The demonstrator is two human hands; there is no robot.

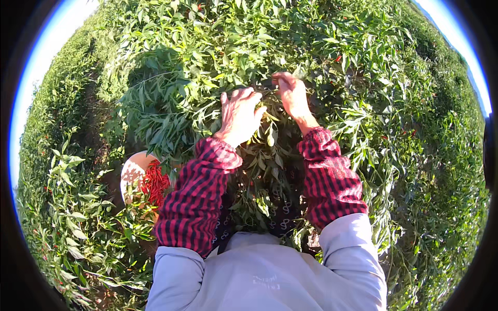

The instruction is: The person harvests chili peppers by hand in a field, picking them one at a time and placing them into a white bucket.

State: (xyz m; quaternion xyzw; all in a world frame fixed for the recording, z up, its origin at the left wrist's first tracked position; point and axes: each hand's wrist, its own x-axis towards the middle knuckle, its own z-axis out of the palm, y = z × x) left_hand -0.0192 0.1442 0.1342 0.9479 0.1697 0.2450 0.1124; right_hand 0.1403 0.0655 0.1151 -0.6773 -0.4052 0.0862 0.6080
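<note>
My left hand [241,114] lies back-up against the leafy chili pepper plants [249,58] in front of me. Its thumb points to the right and its fingertips dip into the foliage, so what they touch is hidden. To the right and slightly farther out, my right hand [291,95] has its fingers curled among leaves and thin stems. Whether it grips a stem cannot be made out. Below the hands, drooping leafy branches [268,155] hang between my forearms. Left of my left sleeve, red chili peppers [155,182] fill part of a light-coloured container [132,175].
Dense pepper plants surround me, with a few red chilies [338,58] showing among the leaves. A strip of bare soil [93,120] runs between rows at the left. Stems [389,217] lean close by my right arm. Leaves partly cover the container.
</note>
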